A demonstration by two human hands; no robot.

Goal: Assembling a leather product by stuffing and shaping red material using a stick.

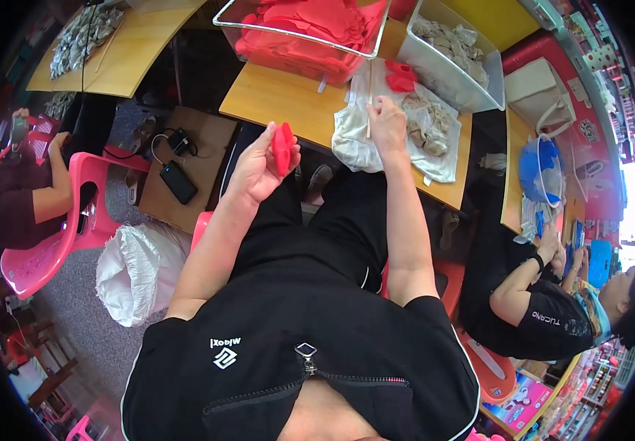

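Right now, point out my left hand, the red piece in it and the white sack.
Left hand [261, 167]: head view, middle of the hand.
Red piece [282, 150]: head view, its middle.
White sack [138, 275]: head view, its crumpled side.

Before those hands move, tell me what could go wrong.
The red piece in the left hand is off the table, so it might drop. The white cloth lies at the near edge and could slip off. The thin stick in the right hand might snag that cloth.

White glare [632, 202] burns out the warped right edge.
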